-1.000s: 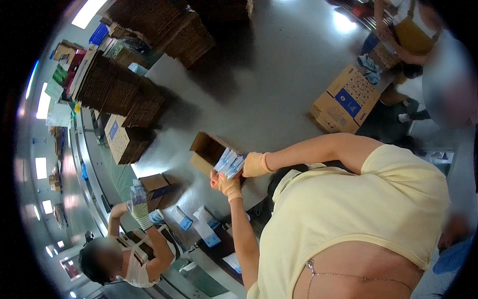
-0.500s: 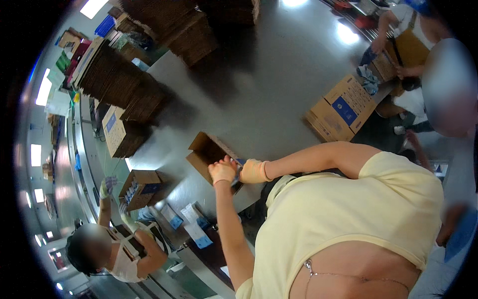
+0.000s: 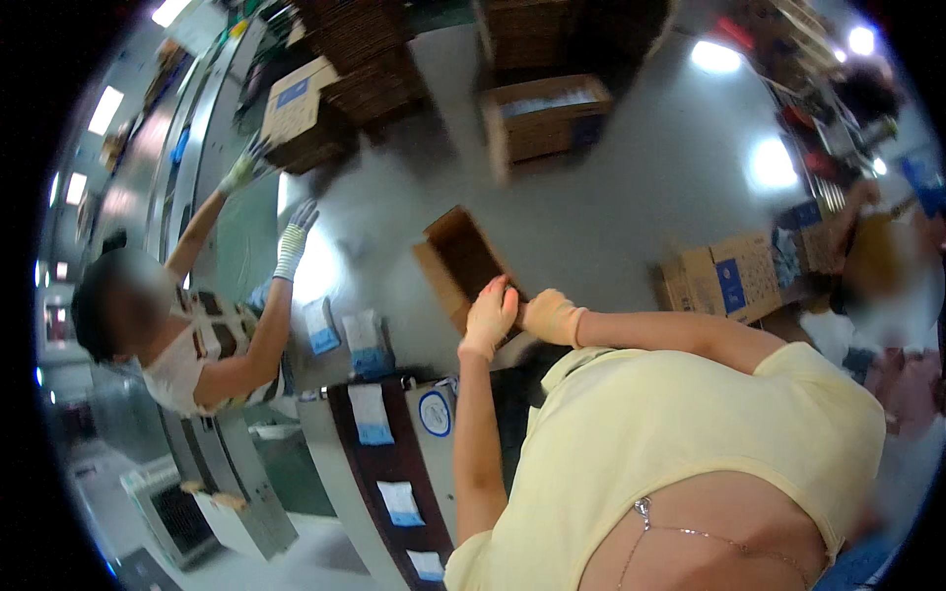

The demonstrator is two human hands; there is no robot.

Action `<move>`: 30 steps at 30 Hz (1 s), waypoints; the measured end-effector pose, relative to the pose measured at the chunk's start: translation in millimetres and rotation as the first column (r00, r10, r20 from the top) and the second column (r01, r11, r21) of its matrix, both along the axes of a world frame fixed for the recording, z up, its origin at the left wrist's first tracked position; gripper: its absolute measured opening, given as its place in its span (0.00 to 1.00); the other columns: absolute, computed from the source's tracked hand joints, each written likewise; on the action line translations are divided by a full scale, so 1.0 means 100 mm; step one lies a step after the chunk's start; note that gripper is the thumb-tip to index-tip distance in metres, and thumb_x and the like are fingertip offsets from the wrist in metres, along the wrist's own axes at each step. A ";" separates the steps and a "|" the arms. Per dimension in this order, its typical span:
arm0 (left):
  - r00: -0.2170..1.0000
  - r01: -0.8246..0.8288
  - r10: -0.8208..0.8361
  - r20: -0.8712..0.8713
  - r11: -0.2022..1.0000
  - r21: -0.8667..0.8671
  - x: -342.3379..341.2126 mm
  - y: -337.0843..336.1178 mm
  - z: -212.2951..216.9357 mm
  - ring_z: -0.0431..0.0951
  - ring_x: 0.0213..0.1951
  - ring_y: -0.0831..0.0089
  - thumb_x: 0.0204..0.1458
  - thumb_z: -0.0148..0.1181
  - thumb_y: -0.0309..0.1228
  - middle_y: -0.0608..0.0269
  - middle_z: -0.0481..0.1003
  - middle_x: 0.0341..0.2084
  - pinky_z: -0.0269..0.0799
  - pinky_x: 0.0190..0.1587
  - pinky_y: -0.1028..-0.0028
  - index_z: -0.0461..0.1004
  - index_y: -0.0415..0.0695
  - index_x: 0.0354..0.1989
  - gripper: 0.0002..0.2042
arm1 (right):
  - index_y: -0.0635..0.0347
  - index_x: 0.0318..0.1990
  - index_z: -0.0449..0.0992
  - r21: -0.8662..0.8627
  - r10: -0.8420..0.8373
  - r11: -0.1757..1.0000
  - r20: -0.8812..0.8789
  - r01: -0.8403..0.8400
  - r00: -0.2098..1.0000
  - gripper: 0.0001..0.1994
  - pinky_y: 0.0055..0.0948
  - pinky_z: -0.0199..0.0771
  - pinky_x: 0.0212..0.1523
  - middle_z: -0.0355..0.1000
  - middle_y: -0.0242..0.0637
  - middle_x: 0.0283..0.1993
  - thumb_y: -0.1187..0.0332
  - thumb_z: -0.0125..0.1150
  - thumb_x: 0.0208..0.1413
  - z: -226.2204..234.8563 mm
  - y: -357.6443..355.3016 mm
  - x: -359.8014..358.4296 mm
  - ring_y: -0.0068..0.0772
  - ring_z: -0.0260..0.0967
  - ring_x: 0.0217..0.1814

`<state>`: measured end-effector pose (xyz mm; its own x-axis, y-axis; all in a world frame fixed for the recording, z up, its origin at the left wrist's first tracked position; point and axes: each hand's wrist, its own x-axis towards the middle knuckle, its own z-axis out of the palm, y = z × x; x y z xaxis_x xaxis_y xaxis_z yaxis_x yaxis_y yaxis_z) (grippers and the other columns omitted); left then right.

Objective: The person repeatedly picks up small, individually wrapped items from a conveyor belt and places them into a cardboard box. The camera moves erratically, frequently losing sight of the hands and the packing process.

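Note:
An open cardboard box (image 3: 463,254) stands on the grey table in front of me, its flaps raised and its dark inside showing no contents. My left hand (image 3: 491,315), in a pale glove with bare fingertips, is closed over the box's near edge. Close beside it, my right hand (image 3: 554,317) in a similar glove is bent against the near right side of the box; its fingertips are mostly hidden.
Left, a co-worker's gloved hands (image 3: 292,241) reach over the table. Pale blue-and-white packets (image 3: 370,414) lie on a dark conveyor belt (image 3: 414,458) and the table edge. A filled carton (image 3: 542,133) and cardboard stacks (image 3: 370,89) stand farther back; closed cartons (image 3: 727,276) sit right.
The view has swung, bringing the conveyor in. The filled carton has left the co-worker's hands, which now stretch forward; a filled carton appears farther back. My hands stay at the box.

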<state>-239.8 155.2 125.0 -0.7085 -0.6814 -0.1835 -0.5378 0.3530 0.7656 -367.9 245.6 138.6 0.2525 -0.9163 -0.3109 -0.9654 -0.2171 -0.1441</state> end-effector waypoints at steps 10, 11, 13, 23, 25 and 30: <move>0.207 -0.608 0.563 0.800 0.715 -0.346 3.42 0.76 0.12 0.71 0.50 0.56 0.39 0.70 0.34 0.58 0.73 0.46 0.71 0.47 0.58 0.69 0.49 0.51 0.27 | 0.58 0.38 0.71 0.161 0.026 0.987 -0.023 -0.022 0.999 0.07 0.40 0.75 0.30 0.71 0.41 0.38 0.72 0.54 0.50 0.21 0.02 -0.06 0.45 0.75 0.35; 0.320 -0.572 0.619 0.717 0.730 -0.375 3.58 0.79 -0.04 0.74 0.46 0.53 0.39 0.70 0.36 0.55 0.75 0.41 0.70 0.45 0.57 0.71 0.46 0.46 0.23 | 0.58 0.38 0.71 0.175 0.030 0.984 -0.020 -0.026 0.999 0.07 0.39 0.75 0.31 0.71 0.41 0.38 0.72 0.55 0.50 0.22 0.01 -0.04 0.44 0.75 0.35; 0.549 -0.485 0.556 0.624 0.820 -0.304 3.68 0.41 -0.12 0.76 0.38 0.57 0.40 0.69 0.35 0.52 0.77 0.36 0.69 0.42 0.62 0.74 0.39 0.40 0.19 | 0.59 0.37 0.71 0.163 0.033 0.986 -0.018 -0.029 0.999 0.07 0.39 0.76 0.31 0.71 0.40 0.38 0.73 0.55 0.50 0.19 0.00 -0.03 0.44 0.75 0.34; 0.852 -0.523 0.442 0.281 0.752 0.401 2.73 -1.59 -1.00 0.74 0.36 0.72 0.34 0.71 0.29 0.59 0.77 0.33 0.68 0.39 0.70 0.75 0.36 0.38 0.20 | 0.59 0.38 0.70 0.166 0.012 0.986 -0.038 -0.006 0.999 0.06 0.39 0.76 0.29 0.71 0.40 0.36 0.74 0.54 0.51 0.18 -0.05 -0.01 0.45 0.75 0.32; 0.889 -0.449 0.409 0.204 0.697 0.559 2.39 -1.59 -0.95 0.74 0.37 0.73 0.30 0.73 0.29 0.59 0.77 0.34 0.68 0.40 0.70 0.74 0.38 0.41 0.24 | 0.57 0.36 0.69 0.137 -0.011 0.990 -0.030 0.015 0.999 0.05 0.41 0.75 0.27 0.71 0.40 0.34 0.73 0.53 0.51 0.08 -0.01 -0.06 0.46 0.75 0.31; 0.698 0.181 0.192 0.690 0.885 -0.429 0.94 -1.07 -0.28 0.75 0.41 0.60 0.26 0.75 0.45 0.56 0.72 0.38 0.71 0.41 0.61 0.68 0.49 0.43 0.32 | 0.53 0.33 0.69 0.100 -0.025 0.995 -0.003 0.025 1.000 0.03 0.42 0.73 0.24 0.71 0.38 0.32 0.69 0.51 0.52 0.11 0.05 -0.12 0.45 0.75 0.29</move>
